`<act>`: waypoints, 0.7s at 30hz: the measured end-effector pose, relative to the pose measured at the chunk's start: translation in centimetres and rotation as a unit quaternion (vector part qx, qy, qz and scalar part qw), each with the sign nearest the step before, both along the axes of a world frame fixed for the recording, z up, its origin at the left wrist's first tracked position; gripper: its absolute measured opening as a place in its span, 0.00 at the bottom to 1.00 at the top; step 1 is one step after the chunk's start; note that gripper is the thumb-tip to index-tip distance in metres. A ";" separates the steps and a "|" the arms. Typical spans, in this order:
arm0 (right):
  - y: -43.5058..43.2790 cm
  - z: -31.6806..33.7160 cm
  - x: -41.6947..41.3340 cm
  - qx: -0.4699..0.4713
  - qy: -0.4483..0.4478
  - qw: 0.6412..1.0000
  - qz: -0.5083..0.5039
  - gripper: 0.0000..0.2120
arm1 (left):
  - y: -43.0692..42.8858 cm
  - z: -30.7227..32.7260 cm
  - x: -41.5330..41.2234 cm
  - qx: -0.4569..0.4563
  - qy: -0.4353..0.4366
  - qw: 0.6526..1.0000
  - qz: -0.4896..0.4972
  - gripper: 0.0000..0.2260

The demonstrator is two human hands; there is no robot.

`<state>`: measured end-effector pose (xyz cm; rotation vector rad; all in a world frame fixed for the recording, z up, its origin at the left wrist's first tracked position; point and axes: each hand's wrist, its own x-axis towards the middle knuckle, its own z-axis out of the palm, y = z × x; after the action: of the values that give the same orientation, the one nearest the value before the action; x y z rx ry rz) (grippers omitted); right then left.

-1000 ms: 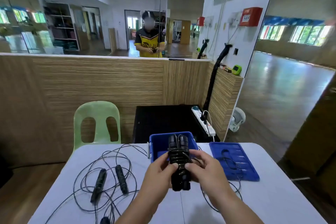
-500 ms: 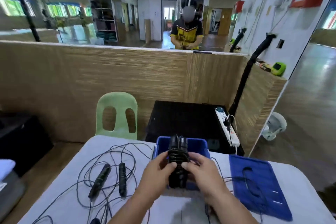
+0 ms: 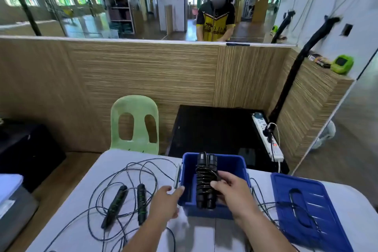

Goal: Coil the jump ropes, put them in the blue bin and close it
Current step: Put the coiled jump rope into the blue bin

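Note:
My right hand (image 3: 233, 192) grips a coiled black jump rope (image 3: 205, 180), its two handles bound together by the cord, over the open blue bin (image 3: 231, 164). My left hand (image 3: 165, 202) holds nothing, fingers apart, with fingertips at the bin's left wall. A second jump rope (image 3: 126, 200) lies uncoiled on the white table (image 3: 86, 237) to the left, its two black handles side by side among loose loops. The blue lid (image 3: 319, 194) lies flat to the right of the bin, with a thin black cord running across it.
A green plastic chair (image 3: 136, 106) stands behind the table's far left edge. A black box with a white power strip (image 3: 268, 137) sits behind the bin. A wood-panelled partition with a mirror above it closes the far side.
My left hand has let go of the coiled rope and moved to the bin's left wall. My right hand alone now holds the bundle, further forward over the bin.

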<state>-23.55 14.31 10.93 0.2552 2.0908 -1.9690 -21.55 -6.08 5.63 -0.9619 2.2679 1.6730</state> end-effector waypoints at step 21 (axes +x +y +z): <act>-4.0 -7.0 -7.5 -0.039 -0.175 0.982 -0.058 0.08 | -0.4 -4.1 -2.1 0.189 0.048 0.979 0.052 0.08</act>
<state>-31.05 10.31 3.90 0.6706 1.8071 -1.8982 -23.70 -6.49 1.53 -0.9371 1.8728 2.1339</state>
